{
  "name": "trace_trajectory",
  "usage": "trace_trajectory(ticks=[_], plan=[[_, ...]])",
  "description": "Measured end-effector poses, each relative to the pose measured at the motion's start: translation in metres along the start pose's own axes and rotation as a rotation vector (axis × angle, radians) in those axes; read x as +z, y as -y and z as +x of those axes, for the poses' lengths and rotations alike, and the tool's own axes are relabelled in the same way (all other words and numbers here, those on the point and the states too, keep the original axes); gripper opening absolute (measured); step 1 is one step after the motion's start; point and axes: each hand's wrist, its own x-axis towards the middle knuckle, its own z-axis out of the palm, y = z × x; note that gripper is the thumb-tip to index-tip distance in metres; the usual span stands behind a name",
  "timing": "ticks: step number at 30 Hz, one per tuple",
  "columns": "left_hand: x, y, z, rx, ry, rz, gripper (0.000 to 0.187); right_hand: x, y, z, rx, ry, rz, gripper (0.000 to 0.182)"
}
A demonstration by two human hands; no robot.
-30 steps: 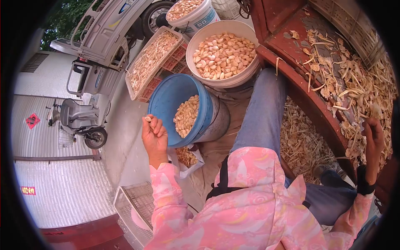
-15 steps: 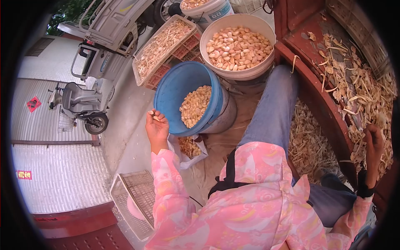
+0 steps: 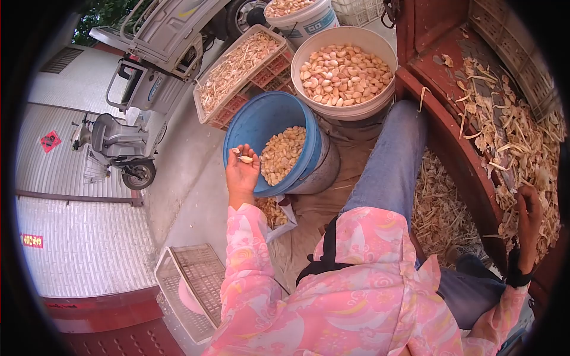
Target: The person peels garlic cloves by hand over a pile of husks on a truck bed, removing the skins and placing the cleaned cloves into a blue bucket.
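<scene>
My left hand (image 3: 242, 178) is palm up beside the near-left rim of a tilted blue bucket (image 3: 237, 121). Its fingers are curled around a garlic clove (image 3: 245, 159), and another small piece shows at the fingertips. Peeled garlic cloves (image 3: 282, 155) lie inside the blue bucket. At the far right, my right hand (image 3: 529, 216) rests by the dry garlic skins (image 3: 510, 154) on a red wooden surface (image 3: 427, 65). Its fingers are bent, and whatever they may hold is hidden.
A white bucket (image 3: 389, 95) of unpeeled cloves and a crate (image 3: 276, 74) of skins stand beyond the blue bucket. A white bag (image 3: 285, 225) with skins lies below it. An overturned crate (image 3: 196, 285) is at lower left; a scooter (image 3: 116, 142) stands behind.
My left hand has moved right, from outside the blue bucket to over its rim, and its palm has turned up more. My right hand has shifted slightly downward by the skins.
</scene>
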Motion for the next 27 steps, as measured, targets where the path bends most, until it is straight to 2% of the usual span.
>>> trace_trajectory(ticks=[3,6,9,11,13,16,18,19,20,21,23,25,27], plan=[[0.006,-0.004,-0.003,0.055,-0.084,0.117,0.026,-0.003,0.002,-0.001,-0.004,0.015,-0.043,0.004],[0.016,-0.007,-0.012,0.072,-0.165,0.475,0.028,-0.006,0.004,0.000,0.006,0.060,-0.081,0.004],[0.008,-0.014,-0.026,0.371,-0.349,0.592,0.031,-0.005,0.003,0.000,-0.034,0.046,-0.119,0.005],[-0.010,-0.026,-0.041,0.610,-0.461,0.549,0.032,-0.008,-0.008,-0.001,-0.042,0.050,-0.131,0.009],[-0.036,-0.033,-0.061,0.713,-0.623,0.678,0.031,-0.007,-0.007,0.000,-0.074,0.044,-0.179,0.010],[-0.103,-0.024,-0.081,0.521,-0.645,1.021,0.026,-0.003,0.000,0.002,-0.007,0.037,-0.104,0.008],[-0.163,-0.007,-0.073,0.394,-0.671,1.373,0.023,-0.002,0.000,0.002,0.021,0.006,-0.037,0.008],[-0.163,-0.002,-0.073,0.322,-0.675,1.545,0.023,-0.003,-0.005,0.002,0.005,-0.021,-0.018,0.010],[-0.162,-0.009,-0.065,0.451,-0.632,1.503,0.024,-0.006,-0.011,0.003,-0.012,-0.050,0.000,0.011],[-0.129,-0.021,-0.058,0.579,-0.591,1.455,0.026,-0.011,-0.017,0.004,0.001,-0.059,0.025,0.012],[-0.051,-0.051,-0.039,0.596,-0.378,1.410,0.023,-0.021,-0.031,0.003,0.030,-0.060,0.086,0.014],[0.000,-0.068,0.000,0.388,-0.062,1.467,0.023,-0.028,-0.053,0.001,0.047,-0.124,0.034,0.016],[0.015,-0.062,0.056,0.177,0.172,1.661,0.022,-0.034,-0.056,-0.005,0.091,-0.177,-0.053,0.021]])
